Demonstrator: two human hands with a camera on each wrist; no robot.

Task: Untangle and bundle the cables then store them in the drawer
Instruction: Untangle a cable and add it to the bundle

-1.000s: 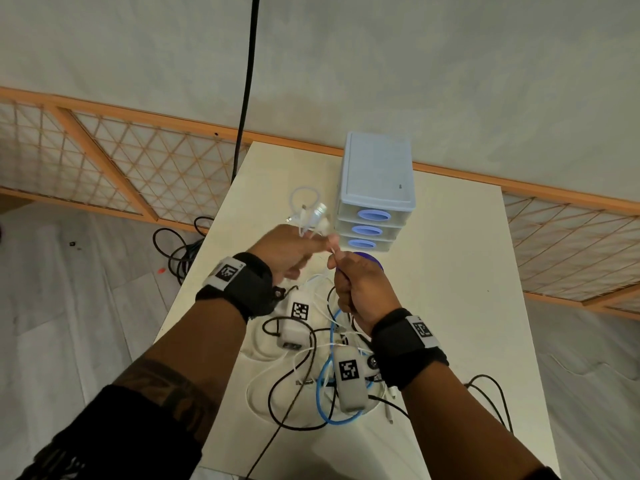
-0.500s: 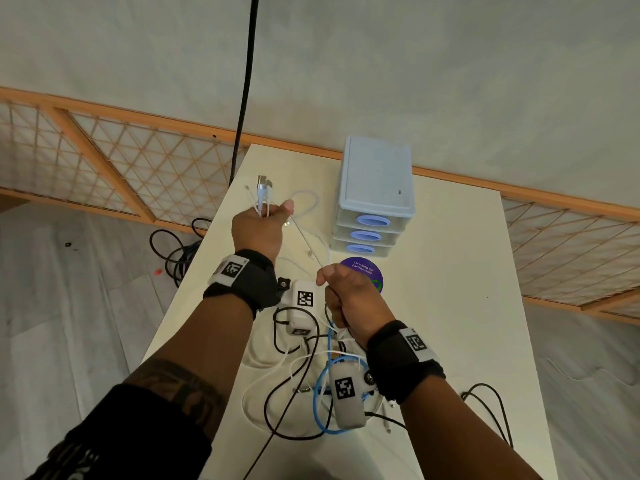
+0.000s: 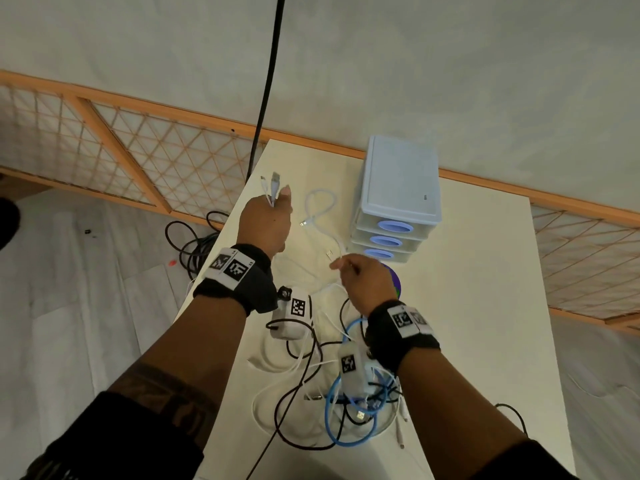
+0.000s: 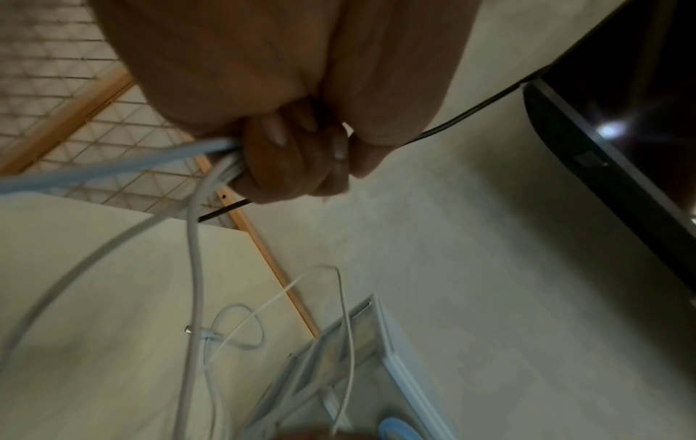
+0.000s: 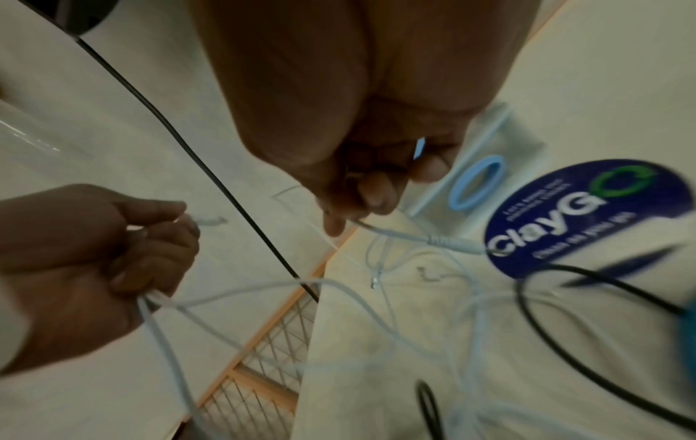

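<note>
My left hand (image 3: 273, 206) is raised over the table's far left corner, fist curled round a white cable (image 4: 196, 268) whose two connector ends (image 3: 272, 183) stick up above the thumb. My right hand (image 3: 341, 265) is nearer the middle and pinches a thin white cable (image 5: 399, 235) just in front of the drawers. The pale blue three-drawer unit (image 3: 398, 188) stands at the far side, all drawers shut. A tangle of black, blue and white cables (image 3: 332, 410) lies below my wrists. A loose white cable loop (image 3: 320, 209) lies between my left hand and the drawers.
A round blue ClayGo sticker (image 5: 587, 217) is on the table (image 3: 485, 341) in front of the drawers, partly under my right hand. A thick black cable (image 3: 266, 81) hangs at the far left edge. More black cables (image 3: 190, 244) lie coiled on the floor to the left.
My hands were together in front of the drawers. The left hand has swung out to the far left with the cable ends; the right hand has dropped slightly, keeping its pinch.
</note>
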